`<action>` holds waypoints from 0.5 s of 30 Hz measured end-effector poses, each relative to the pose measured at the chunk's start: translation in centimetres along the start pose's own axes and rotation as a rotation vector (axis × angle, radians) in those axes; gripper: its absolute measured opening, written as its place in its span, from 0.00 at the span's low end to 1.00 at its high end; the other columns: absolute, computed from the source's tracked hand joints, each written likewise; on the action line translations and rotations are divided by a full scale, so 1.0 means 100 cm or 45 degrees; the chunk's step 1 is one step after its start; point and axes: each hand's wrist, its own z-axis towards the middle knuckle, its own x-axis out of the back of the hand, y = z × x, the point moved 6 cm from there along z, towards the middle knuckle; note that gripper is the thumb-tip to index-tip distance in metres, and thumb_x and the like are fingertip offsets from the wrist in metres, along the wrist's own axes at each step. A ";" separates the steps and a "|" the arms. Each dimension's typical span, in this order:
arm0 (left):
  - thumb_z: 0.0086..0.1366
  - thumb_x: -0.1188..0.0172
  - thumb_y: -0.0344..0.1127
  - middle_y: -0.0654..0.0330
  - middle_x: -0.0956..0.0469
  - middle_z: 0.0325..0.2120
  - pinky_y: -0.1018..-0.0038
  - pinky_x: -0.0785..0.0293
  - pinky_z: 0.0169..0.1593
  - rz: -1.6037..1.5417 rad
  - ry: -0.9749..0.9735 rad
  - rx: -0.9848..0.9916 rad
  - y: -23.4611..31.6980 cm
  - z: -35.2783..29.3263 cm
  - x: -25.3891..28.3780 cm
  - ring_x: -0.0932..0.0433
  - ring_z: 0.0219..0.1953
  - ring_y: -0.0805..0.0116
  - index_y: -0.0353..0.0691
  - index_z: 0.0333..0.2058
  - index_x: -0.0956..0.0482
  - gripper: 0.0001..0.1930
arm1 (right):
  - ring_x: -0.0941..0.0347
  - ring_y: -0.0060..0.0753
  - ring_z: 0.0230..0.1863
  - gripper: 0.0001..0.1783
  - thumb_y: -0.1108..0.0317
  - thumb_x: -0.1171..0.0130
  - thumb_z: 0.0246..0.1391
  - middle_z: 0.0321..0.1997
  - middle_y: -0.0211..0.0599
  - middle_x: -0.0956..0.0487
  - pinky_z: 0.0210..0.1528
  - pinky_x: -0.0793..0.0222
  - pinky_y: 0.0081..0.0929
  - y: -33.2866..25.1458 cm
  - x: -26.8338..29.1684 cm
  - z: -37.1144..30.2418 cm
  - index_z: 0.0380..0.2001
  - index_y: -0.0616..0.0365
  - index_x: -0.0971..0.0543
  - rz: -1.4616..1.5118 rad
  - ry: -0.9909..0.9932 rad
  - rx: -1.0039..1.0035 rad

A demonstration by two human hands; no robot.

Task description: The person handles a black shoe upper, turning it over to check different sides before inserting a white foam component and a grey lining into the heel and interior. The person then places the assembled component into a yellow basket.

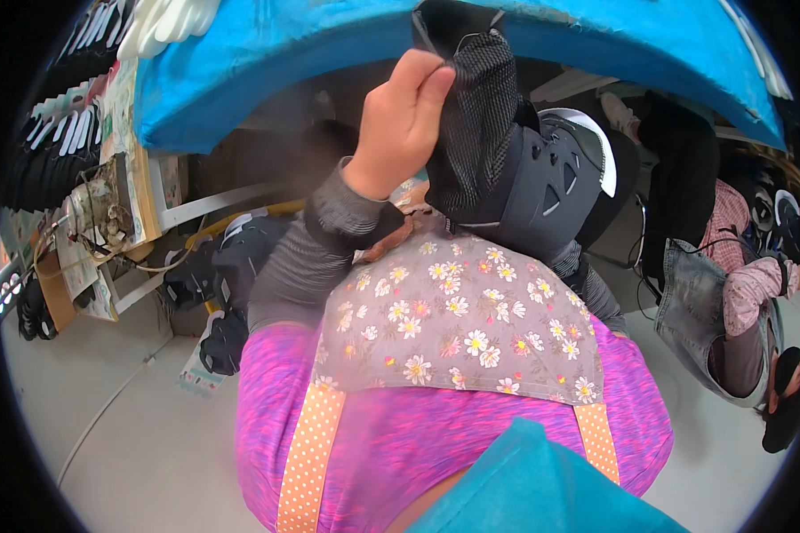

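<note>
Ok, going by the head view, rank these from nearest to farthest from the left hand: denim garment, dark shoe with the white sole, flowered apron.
1. Dark shoe: at the fingertips of the left hand, just to its right.
2. Flowered apron: below the hand, in the picture's middle.
3. Denim garment: well off at the right side.

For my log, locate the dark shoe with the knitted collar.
In the head view, the dark shoe is upper-centre, immediately right of the left hand, just above the flowered apron.
</note>
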 end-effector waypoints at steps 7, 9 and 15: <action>0.72 0.43 0.37 0.67 0.31 0.17 0.79 0.39 0.25 0.063 0.195 0.260 -0.033 0.005 -0.008 0.37 0.22 0.83 0.35 0.34 0.24 0.11 | 0.27 0.42 0.48 0.23 0.71 0.37 0.50 0.50 0.45 0.25 0.50 0.30 0.36 0.004 -0.001 -0.005 0.50 0.61 0.28 0.024 -0.022 -0.031; 0.70 0.41 0.37 0.65 0.27 0.18 0.81 0.37 0.26 0.157 0.201 0.152 -0.028 0.008 -0.011 0.33 0.22 0.83 0.35 0.32 0.23 0.11 | 0.27 0.42 0.49 0.23 0.71 0.37 0.50 0.50 0.45 0.25 0.50 0.30 0.36 0.005 -0.001 -0.006 0.50 0.61 0.28 0.029 -0.025 -0.037; 0.67 0.38 0.38 0.54 0.22 0.19 0.72 0.28 0.24 0.428 0.254 -0.146 -0.027 0.006 -0.020 0.21 0.20 0.58 0.39 0.32 0.22 0.09 | 0.27 0.42 0.49 0.24 0.70 0.37 0.50 0.51 0.45 0.26 0.51 0.30 0.36 0.007 -0.001 -0.008 0.51 0.61 0.28 0.044 -0.032 -0.052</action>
